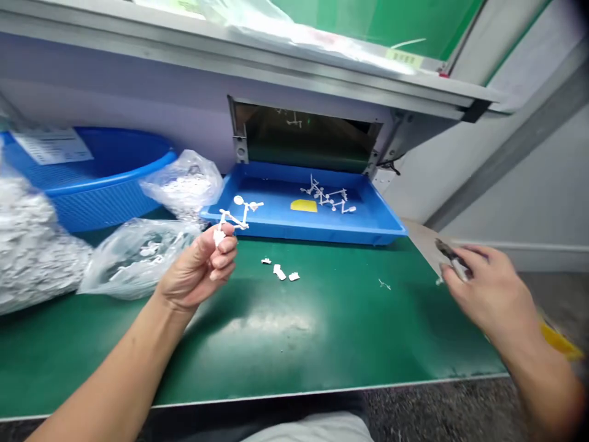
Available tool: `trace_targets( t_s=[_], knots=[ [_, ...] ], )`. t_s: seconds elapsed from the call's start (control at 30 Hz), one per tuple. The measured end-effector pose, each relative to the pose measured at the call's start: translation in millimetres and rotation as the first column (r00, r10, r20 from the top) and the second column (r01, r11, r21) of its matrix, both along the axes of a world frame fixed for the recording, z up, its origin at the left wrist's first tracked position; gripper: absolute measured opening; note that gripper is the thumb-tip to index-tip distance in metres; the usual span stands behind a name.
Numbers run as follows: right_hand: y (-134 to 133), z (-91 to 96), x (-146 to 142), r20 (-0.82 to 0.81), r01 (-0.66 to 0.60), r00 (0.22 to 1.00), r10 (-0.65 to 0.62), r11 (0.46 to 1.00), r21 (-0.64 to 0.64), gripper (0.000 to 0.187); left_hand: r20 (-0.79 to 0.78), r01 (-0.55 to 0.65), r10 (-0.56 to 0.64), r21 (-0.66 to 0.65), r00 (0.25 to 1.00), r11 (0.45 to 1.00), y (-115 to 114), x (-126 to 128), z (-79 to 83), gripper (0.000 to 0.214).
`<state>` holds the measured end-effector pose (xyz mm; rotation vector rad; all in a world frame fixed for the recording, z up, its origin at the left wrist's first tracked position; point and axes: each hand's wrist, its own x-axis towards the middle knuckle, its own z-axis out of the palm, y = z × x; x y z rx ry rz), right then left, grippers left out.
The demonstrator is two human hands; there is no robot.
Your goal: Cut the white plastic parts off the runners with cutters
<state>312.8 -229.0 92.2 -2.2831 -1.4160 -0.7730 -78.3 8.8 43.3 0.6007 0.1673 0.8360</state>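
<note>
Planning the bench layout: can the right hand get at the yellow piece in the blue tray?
Probably yes: the right hand, though holding small cutters, has only the green mat and the blue tray's low front wall between it and the yellow piece.

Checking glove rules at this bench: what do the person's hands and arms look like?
The left hand and right hand are bare, ungloved; the left forearm and right forearm show no sleeves, watch or bracelet. Pale cloth shows at the bottom edge.

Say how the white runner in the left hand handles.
The white plastic runner is probably stiff and light: held at one end by the left hand, it sticks out without drooping. Its thin branches look brittle. It likely won't roll; the similar runner in the blue tray lies flat.
</note>
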Motion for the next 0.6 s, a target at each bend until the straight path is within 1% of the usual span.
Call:
trace_targets(
  t_s=[0.03, 0.07, 0.1, 0.13, 0.2, 0.27, 0.33, 0.43, 0.5, 0.53, 0.6],
  knots=[
    [7, -0.4, -4, 0.004, -0.046, 0.999, 0.046, 0.999, -0.014, 0.029, 0.038, -0.001, 0.001, -0.002, 0.999, 1.000, -1, -2, 1.8, 0.037],
    [18, -4.3, -17, -0.015, -0.126, 0.992, 0.126, 0.991, -0.039, 0.029, 0.073, -0.004, 0.004, -0.007, 0.997, 1.000, -1, -4, 3.0, 0.036],
    [32, -11.5, -36, -0.057, -0.232, 0.972, 0.228, 0.970, -0.079, 0.028, 0.101, -0.010, 0.012, -0.017, 0.995, 1.000, -2, -6, 3.6, 0.035],
    [49, -21.3, -58, -0.116, -0.338, 0.939, 0.324, 0.932, -0.132, 0.026, 0.120, -0.019, 0.022, -0.028, 0.993, 0.999, -1, -8, 3.4, 0.034],
    [90, -45.2, -107, -0.264, -0.529, 0.840, 0.473, 0.823, -0.208, 0.023, 0.130, -0.051, 0.056, -0.040, 0.990, 0.998, 0, -11, 1.1, 0.034],
    [133, -68.8, -148, -0.379, -0.658, 0.738, 0.558, 0.718, -0.225, 0.021, 0.112, -0.085, 0.088, -0.030, 0.990, 0.996, 1, -12, -3.1, 0.036],
    [172, -87.3, -180, -0.460, -0.728, 0.659, 0.595, 0.659, -0.190, 0.020, 0.085, -0.107, 0.107, -0.008, 0.991, 0.994, 3, -13, -8.0, 0.038],
    [218, -102.6, -217, -0.515, -0.777, 0.581, 0.630, 0.617, -0.122, 0.017, 0.079, -0.116, 0.115, 0.009, 0.990, 0.993, 4, -14, -13.3, 0.034],
    [237, -105.2, -239, -0.531, -0.795, 0.546, 0.648, 0.601, -0.084, 0.018, 0.105, -0.123, 0.122, 0.006, 0.987, 0.992, 5, -16, -14.1, 0.030],
    [243, -104.4, -247, -0.548, -0.798, 0.525, 0.651, 0.600, -0.052, 0.019, 0.122, -0.130, 0.129, 0.001, 0.984, 0.991, 5, -19, -13.6, 0.030],
    [247, -98.8, -256, -0.611, -0.775, 0.461, 0.644, 0.627, 0.077, 0.023, 0.153, -0.140, 0.140, -0.013, 0.978, 0.990, 5, -26, -11.4, 0.030]
  ],
)
